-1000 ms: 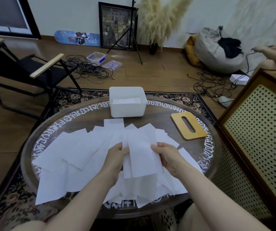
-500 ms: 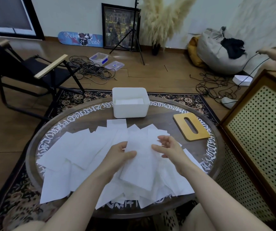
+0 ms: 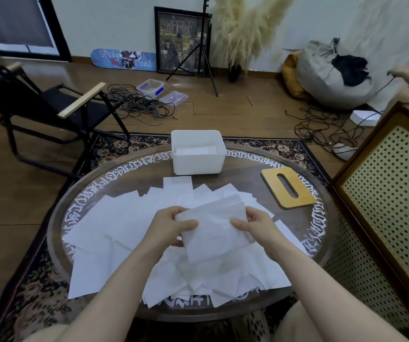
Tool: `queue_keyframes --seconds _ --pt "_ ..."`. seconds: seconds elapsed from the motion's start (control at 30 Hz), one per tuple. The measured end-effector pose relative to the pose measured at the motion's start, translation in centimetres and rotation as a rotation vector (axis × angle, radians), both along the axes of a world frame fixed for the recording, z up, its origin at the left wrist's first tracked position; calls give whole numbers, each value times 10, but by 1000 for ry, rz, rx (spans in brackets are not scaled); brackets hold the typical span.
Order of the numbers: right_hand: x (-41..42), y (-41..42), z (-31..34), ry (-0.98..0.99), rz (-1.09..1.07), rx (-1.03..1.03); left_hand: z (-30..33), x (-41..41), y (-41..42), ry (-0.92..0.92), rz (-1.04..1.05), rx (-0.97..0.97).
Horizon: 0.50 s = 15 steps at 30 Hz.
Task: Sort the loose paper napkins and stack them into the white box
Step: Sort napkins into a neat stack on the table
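Both hands, left hand (image 3: pixel 171 225) and right hand (image 3: pixel 252 227), pinch a napkin (image 3: pixel 213 233) above the loose pile (image 3: pixel 124 233) on the round desk (image 3: pixel 248 178). The flimsy sheet could crumple (or drag neighbours along) before reaching the white box (image 3: pixel 197 161) beyond.

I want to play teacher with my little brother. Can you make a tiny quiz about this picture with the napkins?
1. True or false: the white box already has napkins inside.
2. What do the left hand and right hand hold? A) one napkin B) the wooden lid C) a cable
3. Fill in: the loose napkins lie on a round ____.

Key: 1 true; 2 A; 3 table.
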State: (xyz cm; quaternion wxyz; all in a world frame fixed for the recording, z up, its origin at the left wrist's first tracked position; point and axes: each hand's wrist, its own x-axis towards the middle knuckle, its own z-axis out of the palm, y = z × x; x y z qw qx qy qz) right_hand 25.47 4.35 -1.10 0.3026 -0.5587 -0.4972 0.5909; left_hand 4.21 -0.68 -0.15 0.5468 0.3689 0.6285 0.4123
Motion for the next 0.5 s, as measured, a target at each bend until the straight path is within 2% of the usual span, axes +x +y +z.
queue_keyframes --seconds 0.13,0.33,0.5 --pt "-7 0 -7 111 -75 -35 -8 1 0 -164 122 -14" --pt "-18 -5 -10 152 -41 30 -10 8 -1 -137 225 138" --pt "-16 -7 -10 144 -16 40 -17 8 -3 -120 203 148"
